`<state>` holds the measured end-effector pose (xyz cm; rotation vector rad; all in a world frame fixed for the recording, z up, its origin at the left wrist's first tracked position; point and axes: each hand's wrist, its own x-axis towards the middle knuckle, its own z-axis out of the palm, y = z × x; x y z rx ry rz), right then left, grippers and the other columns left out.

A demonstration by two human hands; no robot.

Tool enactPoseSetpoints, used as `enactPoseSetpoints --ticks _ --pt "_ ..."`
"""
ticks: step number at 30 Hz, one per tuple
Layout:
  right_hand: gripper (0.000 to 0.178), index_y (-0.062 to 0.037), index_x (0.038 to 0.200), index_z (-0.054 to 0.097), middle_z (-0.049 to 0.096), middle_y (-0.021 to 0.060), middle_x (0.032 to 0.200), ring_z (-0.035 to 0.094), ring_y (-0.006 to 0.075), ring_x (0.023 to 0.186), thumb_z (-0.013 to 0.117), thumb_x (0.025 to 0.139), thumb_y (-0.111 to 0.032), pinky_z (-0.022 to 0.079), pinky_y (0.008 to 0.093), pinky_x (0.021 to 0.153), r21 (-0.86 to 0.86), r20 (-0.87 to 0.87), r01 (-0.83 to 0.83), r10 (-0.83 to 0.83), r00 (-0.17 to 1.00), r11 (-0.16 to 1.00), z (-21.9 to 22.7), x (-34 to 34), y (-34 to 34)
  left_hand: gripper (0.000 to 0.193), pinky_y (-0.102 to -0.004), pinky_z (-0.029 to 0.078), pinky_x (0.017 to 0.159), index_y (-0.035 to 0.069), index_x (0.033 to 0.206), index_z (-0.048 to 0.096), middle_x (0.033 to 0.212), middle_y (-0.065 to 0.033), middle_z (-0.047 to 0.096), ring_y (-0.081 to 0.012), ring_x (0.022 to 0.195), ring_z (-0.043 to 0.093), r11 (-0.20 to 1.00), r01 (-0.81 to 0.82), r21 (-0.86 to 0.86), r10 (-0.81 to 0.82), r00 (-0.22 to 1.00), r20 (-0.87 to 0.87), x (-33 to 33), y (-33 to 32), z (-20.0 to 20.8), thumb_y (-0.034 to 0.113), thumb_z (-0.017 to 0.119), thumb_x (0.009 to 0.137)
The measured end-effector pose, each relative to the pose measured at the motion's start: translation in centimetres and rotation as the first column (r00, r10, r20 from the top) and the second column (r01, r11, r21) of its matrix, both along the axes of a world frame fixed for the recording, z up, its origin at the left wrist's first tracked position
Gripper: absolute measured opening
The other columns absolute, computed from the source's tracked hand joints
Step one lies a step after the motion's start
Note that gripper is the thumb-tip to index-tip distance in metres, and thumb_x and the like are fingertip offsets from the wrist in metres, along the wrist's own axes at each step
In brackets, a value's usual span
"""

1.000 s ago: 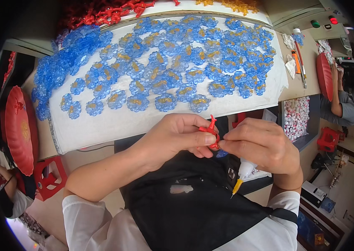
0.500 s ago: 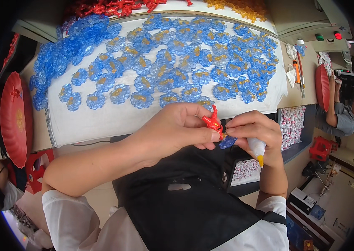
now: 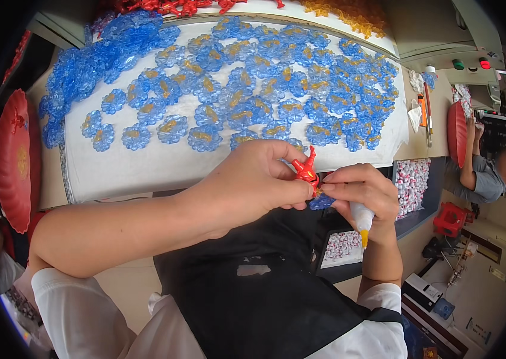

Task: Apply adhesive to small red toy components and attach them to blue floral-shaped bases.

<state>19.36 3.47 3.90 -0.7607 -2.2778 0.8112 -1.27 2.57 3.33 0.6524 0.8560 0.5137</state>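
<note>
At far left is a red dish [image 3: 12, 206], a small red piece [image 3: 19, 123] in it. Then blue flowers [image 3: 204, 138] with yellow centres spread over a white sheet [image 3: 124, 178] on the tabletop [image 3: 441, 113], beyond the hands. The left hand [image 3: 250, 182] pinches a red figure [image 3: 307, 173] between thumb and fingers; the figure lies at their tips, on their right, its long axis running mostly away from the wearer. Just below its near end is a dark blue piece [image 3: 323, 202]; the two look to be touching, but whether they are joined cannot be told. The right hand [image 3: 369, 194] is nearer this piece: thumb and forefinger come together at its right edge, while the hand also grips a white bottle [image 3: 361, 213], yellow nozzle [image 3: 365, 238] toward the wearer. Below, a box holds white-and-pink pieces [image 3: 341, 246]; further right, a dark bin [image 3: 437, 179] holds more. At far right is another red dish [image 3: 457, 134], contents unclear.
</note>
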Motion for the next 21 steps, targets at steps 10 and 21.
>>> enactPoseSetpoints --ticks 10,21 --pt "0.024 -0.0017 0.081 0.065 0.060 0.0091 0.079 0.060 0.0184 0.065 0.071 0.058 0.001 0.048 0.0260 0.052 0.054 -0.011 0.009 -0.008 1.000 0.998 -0.8 -0.1 0.1 0.021 -0.0226 0.045 0.069 -0.002 0.094 0.054 0.077 -0.0074 0.061 -0.0102 0.071 0.057 0.999 0.002 0.036 -0.001 0.999 -0.044 0.1 0.1 -0.1 0.005 0.061 0.076" --pt "0.023 -0.0001 0.081 0.065 0.060 0.0122 0.078 0.058 0.0225 0.063 0.068 0.058 0.001 0.046 0.0280 0.053 0.153 0.055 0.003 -0.012 0.998 0.988 -0.1 -2.0 -0.8 0.027 -0.0243 0.046 0.075 0.000 0.103 0.048 0.092 -0.0086 0.060 -0.0109 0.085 0.056 0.966 -0.036 0.255 0.024 0.999 0.049 -1.6 -1.7 -1.8 0.000 0.059 0.078"
